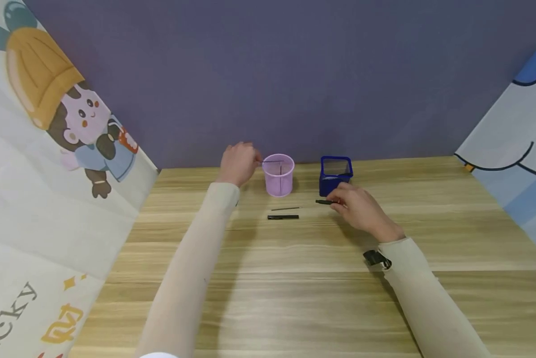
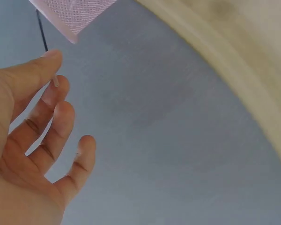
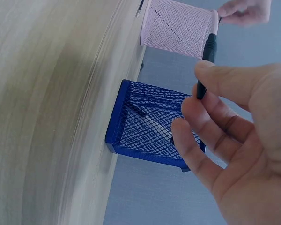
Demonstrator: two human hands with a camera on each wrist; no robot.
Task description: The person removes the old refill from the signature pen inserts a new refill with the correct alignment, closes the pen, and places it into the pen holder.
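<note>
The step in hand looks to be putting pen parts into 2 holders near the far edge of the tabletop (image 1: pixel 294 298). The left hand (image 1: pixel 240 164) pinches a thin dark refill (image 1: pixel 273 161) in its fingertips, the other fingers loosely spread; the refill reaches over the mouth of the pink mesh cup (image 1: pixel 278 186). The right hand (image 1: pixel 356 207) pinches a dark pen barrel (image 3: pixel 209 47), remaining fingers loosely curved, just in front of the blue mesh holder (image 1: pixel 331 188).

Next, the left pinch probably needs to tip its refill down and let go, the right to lift over the blue rim. A second refill (image 1: pixel 285 209) and a black pen tube (image 1: pixel 283 217) lie in front of the cup.

No brand is legible on these. Past the tabletop's left edge, a printed panel (image 1: pixel 48 238) reads "ucky", cut off, beside an unclear yellow character (image 1: pixel 63 324).
</note>
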